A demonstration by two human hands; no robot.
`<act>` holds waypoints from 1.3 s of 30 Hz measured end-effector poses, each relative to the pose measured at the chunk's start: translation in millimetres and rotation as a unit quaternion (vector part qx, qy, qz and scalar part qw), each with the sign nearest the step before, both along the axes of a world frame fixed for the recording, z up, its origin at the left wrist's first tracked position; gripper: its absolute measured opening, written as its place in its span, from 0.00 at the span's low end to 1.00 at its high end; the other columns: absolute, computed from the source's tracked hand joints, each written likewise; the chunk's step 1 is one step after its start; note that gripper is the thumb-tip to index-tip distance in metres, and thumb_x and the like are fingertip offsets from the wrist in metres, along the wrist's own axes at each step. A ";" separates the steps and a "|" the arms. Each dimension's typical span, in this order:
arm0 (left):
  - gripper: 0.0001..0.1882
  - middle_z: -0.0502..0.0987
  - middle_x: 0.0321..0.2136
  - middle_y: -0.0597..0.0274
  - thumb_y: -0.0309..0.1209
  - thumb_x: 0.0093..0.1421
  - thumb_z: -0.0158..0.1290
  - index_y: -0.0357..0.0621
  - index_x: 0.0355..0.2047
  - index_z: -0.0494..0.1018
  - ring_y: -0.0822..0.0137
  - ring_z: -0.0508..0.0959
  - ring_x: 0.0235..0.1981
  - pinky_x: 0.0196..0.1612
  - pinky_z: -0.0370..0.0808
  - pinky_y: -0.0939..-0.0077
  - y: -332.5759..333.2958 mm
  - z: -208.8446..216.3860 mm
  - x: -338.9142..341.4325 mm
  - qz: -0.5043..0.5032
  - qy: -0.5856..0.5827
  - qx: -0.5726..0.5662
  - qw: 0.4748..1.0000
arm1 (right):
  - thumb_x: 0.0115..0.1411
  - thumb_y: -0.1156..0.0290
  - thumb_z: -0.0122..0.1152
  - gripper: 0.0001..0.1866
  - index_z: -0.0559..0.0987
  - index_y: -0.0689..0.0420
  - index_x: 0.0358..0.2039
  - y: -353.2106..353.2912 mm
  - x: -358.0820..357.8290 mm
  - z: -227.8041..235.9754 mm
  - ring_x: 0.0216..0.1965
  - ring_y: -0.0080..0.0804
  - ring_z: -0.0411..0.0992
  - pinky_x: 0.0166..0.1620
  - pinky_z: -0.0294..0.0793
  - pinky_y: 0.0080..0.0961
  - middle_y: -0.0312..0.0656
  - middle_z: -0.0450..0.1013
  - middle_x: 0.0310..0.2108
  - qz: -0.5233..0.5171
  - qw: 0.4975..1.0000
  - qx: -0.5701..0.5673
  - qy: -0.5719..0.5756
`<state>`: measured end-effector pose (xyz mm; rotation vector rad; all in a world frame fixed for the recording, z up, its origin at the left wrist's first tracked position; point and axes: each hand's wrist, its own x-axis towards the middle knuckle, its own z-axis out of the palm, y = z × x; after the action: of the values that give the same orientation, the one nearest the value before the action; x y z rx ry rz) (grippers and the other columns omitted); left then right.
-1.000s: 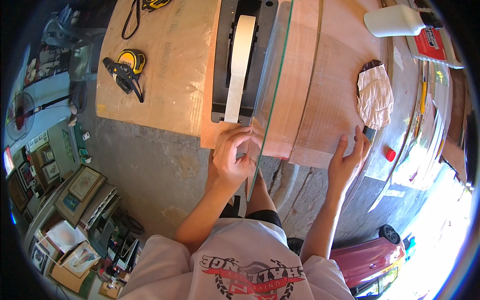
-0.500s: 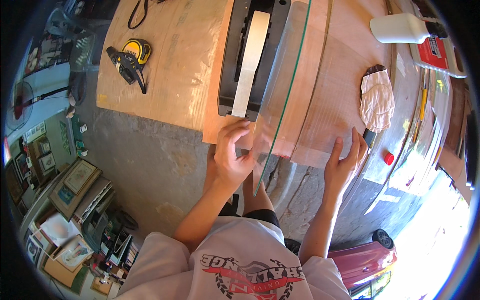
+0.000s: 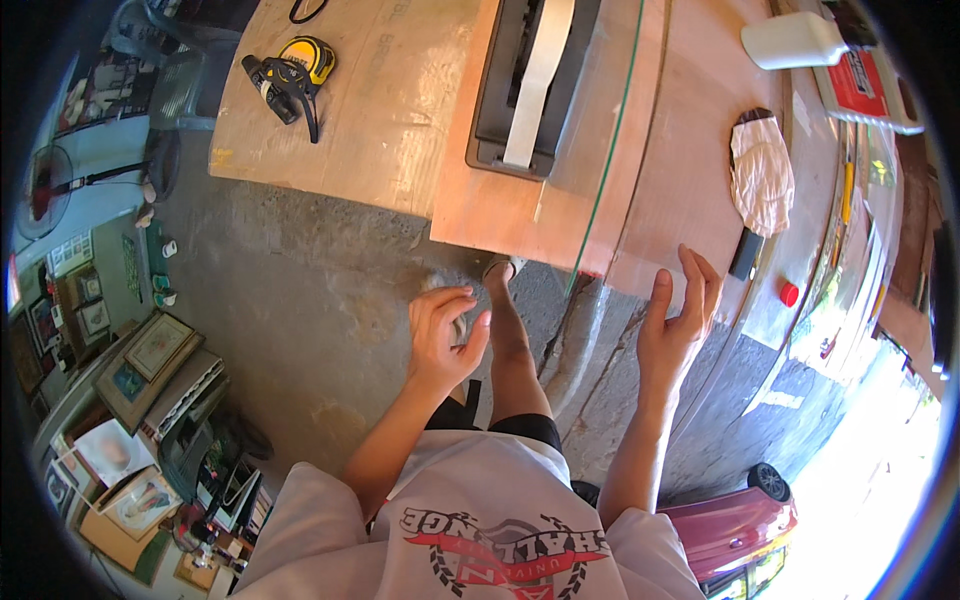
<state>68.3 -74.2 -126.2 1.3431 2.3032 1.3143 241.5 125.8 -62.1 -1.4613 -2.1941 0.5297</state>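
A sheet of clear glass with a green edge (image 3: 607, 175) lies over the wooden board, its near corner about level with the board's front edge. My left hand (image 3: 440, 335) hovers short of that edge, fingers curved and apart, holding nothing. My right hand (image 3: 683, 315) is near the board's front edge on the right, fingers apart and raised; whether a fingertip touches the glass I cannot tell. Left of the green edge sits a long black case (image 3: 488, 125) with a pale flat strip (image 3: 538, 90) lying along it.
A yellow-and-black tape measure (image 3: 310, 60) and a black strapped tool (image 3: 275, 92) lie at the far left. To the right are a cloth glove (image 3: 762, 175), a small black block (image 3: 746, 253), a red cap (image 3: 789, 294), a white bottle (image 3: 790, 42) and a red-labelled jug (image 3: 868, 88).
My left hand has come away from the glass and back toward me. The glass no longer juts well past the board's front edge. My right hand has hardly moved.
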 end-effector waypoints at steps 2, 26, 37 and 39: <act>0.17 0.78 0.42 0.56 0.28 0.55 0.64 0.43 0.43 0.72 0.54 0.77 0.42 0.47 0.71 0.61 -23.0 -10.7 3.1 -0.043 -0.017 -0.040 0.998 | 0.64 0.73 0.60 0.13 0.78 0.61 0.48 -18.1 0.9 6.7 0.51 0.50 0.71 0.55 0.69 0.42 0.50 0.72 0.47 -0.005 1.000 0.010 0.010; 0.10 0.83 0.37 0.51 0.31 0.61 0.54 0.43 0.42 0.76 0.54 0.83 0.40 0.44 0.78 0.61 -507.4 -205.4 74.1 0.016 -0.355 -0.562 0.747 | 0.64 0.56 0.58 0.22 0.75 0.60 0.49 -461.3 113.8 -239.1 0.48 0.63 0.75 0.49 0.76 0.53 0.63 0.74 0.46 0.238 0.750 -0.539 -0.300; 0.08 0.83 0.32 0.58 0.31 0.64 0.56 0.42 0.42 0.77 0.67 0.82 0.32 0.39 0.78 0.72 -420.0 -197.8 17.4 -0.051 -0.338 -0.396 0.852 | 0.58 0.61 0.61 0.13 0.80 0.58 0.37 -514.2 138.3 -166.1 0.46 0.58 0.76 0.43 0.78 0.50 0.57 0.75 0.44 0.211 0.859 -0.437 -0.162; 0.08 0.82 0.33 0.59 0.30 0.65 0.56 0.41 0.42 0.76 0.70 0.81 0.32 0.38 0.78 0.74 -399.3 -184.8 2.3 -0.042 -0.380 -0.368 0.848 | 0.59 0.62 0.61 0.11 0.79 0.57 0.35 -507.1 151.5 -132.1 0.42 0.55 0.77 0.40 0.78 0.48 0.54 0.77 0.38 0.145 0.901 -0.393 -0.109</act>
<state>70.5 -473.5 -311.0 0.5101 1.8139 0.6085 393.0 -381.3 -194.2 -1.6053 -2.5308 1.5692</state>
